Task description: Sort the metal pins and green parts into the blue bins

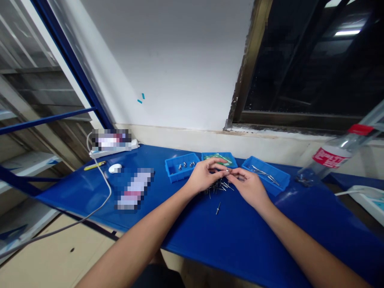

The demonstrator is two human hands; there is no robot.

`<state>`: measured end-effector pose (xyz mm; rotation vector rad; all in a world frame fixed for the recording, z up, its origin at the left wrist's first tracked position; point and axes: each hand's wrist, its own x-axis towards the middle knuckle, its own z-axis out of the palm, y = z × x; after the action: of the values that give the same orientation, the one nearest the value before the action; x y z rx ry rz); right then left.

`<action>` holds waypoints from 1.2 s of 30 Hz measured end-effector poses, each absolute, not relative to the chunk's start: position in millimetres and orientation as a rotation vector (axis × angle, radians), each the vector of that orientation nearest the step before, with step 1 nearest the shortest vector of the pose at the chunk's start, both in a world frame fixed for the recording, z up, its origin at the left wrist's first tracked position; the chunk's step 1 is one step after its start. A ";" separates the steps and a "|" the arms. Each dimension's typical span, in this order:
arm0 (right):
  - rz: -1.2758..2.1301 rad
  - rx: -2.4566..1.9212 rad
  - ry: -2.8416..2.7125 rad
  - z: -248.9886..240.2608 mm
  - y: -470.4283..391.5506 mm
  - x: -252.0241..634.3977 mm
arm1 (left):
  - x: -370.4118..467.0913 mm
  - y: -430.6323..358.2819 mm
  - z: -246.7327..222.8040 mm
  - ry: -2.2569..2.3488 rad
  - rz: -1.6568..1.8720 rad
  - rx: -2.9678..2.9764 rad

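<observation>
My left hand [207,173] and my right hand [246,184] meet over the table with their fingertips pinched together. Between them shows a small shiny metal part [227,171], mostly covered by the fingers; it may be a rivet. Just below the hands lies a pile of pop rivets [222,185], partly hidden by my left hand. One loose pop rivet [218,208] rests apart, nearer the table's front edge.
Behind the hands stand a left blue tray [172,176] with small metal fittings, a middle blue tray [204,155] with greenish contents and a right blue tray [280,188] with thin metal rods. A plastic bottle [331,158] stands right; a cable [108,188] crosses the table's left end.
</observation>
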<state>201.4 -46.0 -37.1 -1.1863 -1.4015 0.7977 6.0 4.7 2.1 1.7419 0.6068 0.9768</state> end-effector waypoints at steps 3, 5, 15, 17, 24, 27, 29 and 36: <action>0.762 -1.222 -1.357 -35.6 -45.8 203.0 | 6.5 5.8 0.0 0.585 0.979 1.720; 0.748 -1.253 -1.310 -33.4 -46.5 203.5 | 6.2 5.0 0.3 0.591 0.994 1.755; 0.725 -1.193 -1.075 -28.0 -42.7 206.7 | 4.2 -2.6 2.6 0.464 0.681 2.572; 0.728 -1.169 -1.071 -28.3 -42.0 207.7 | 4.8 -3.0 -0.9 0.385 0.628 2.627; 0.802 -1.129 -1.043 -28.2 -43.1 204.2 | 5.1 -0.7 -8.5 0.342 0.503 2.686; 0.840 -1.117 -1.020 -26.8 -44.0 200.4 | 4.8 2.3 -9.9 0.372 0.484 2.693; 0.856 -1.097 -0.975 -25.2 -44.5 198.3 | 4.7 3.9 -11.2 0.392 0.475 2.696; 0.929 -0.978 -0.647 -20.7 -48.2 199.8 | 5.3 8.0 -16.1 0.417 0.501 2.701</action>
<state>199.8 -48.2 -20.7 -0.9777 -0.6472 0.9286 5.3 8.0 -16.1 2.7008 0.4174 0.5010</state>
